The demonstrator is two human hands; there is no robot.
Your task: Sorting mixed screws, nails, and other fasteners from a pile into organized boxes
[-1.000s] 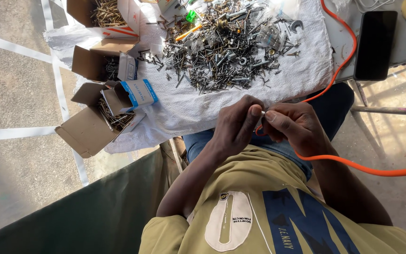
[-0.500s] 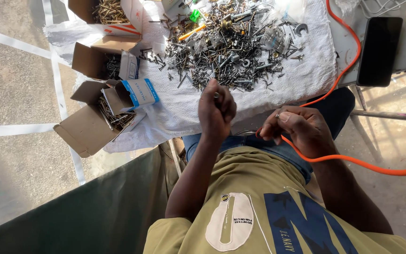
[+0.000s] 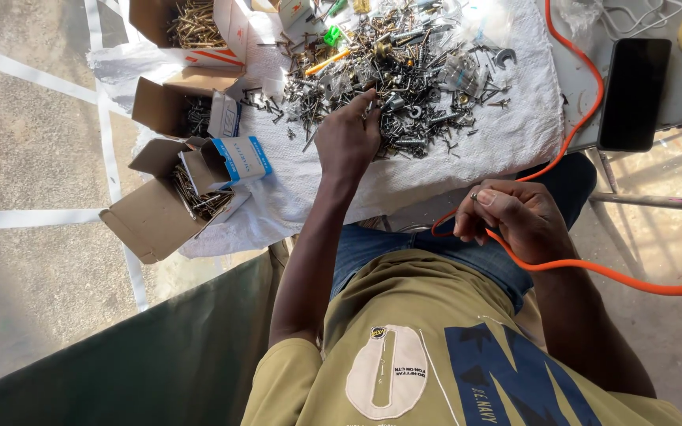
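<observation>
Left hand (image 3: 347, 140) digs narrow-fingered into the screw pile (image 3: 400, 71); right hand (image 3: 507, 221) pinches a small screw (image 3: 474, 196), which might slip onto the floor

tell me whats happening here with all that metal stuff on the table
A seated person is working through a heap of mixed screws, bolts and small metal parts spread on a white cloth. The left hand reaches into the near edge of the heap. The right hand is held over the lap, pinching a small metal piece between thumb and fingers, beside an orange cable. Open cardboard boxes of screws sit at the left of the cloth, and a black phone lies to the right.
</observation>
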